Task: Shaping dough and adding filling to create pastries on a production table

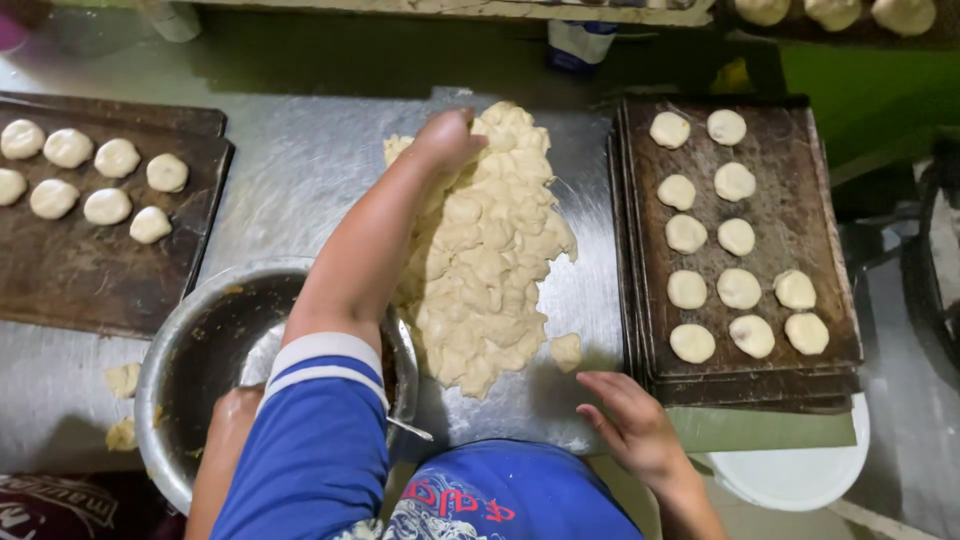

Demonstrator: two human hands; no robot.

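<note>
A big heap of pale dough pieces (490, 260) lies on the metal table (300, 170). My left hand (447, 137) reaches across a steel bowl to the far end of the heap, its fingers curled into the dough there. My right hand (628, 420) rests flat and empty on the table's near edge, fingers apart. A single small dough lump (566, 350) lies just beyond it, not touched.
A dark tray (790, 200) of several round dough discs sits at the right on stacked trays. Another dark tray (90, 270) with discs is at the left. The steel bowl (190, 350) stands near left, dough scraps (123, 380) beside it. A white lid (800, 470) lies near right.
</note>
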